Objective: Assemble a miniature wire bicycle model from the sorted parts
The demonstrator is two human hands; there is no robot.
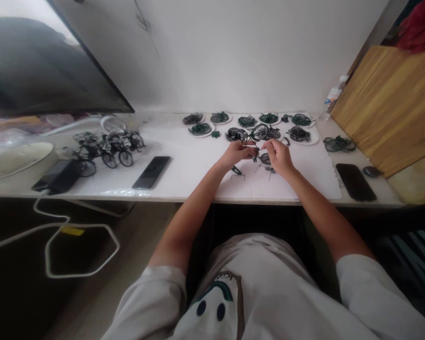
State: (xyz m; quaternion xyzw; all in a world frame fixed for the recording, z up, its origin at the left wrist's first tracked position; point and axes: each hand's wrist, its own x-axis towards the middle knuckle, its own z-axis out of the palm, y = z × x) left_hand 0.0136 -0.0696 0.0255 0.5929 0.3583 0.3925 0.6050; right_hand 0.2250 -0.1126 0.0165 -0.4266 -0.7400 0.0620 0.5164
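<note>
My left hand (238, 153) is closed on a dark model bicycle frame (254, 154), held a little above the white sheet. A spoked wheel (259, 132) shows at the frame's upper end. My right hand (276, 155) pinches a small thin part against the frame; its exact kind is too small to make out. Under my hands lie another small wheel (265, 158), a dark green part (236, 170) and some thin wire pieces (270, 171). Beyond my hands, several white plates (313, 140) carry dark green and black bicycle parts.
Several assembled model bicycles (108, 148) stand at the left beside a white basin (38, 153) and a black box (58, 177). Phones lie on both sides, one dark grey (151, 172), one black (356, 182). A wooden board (393, 94) and a bottle (335, 97) stand right.
</note>
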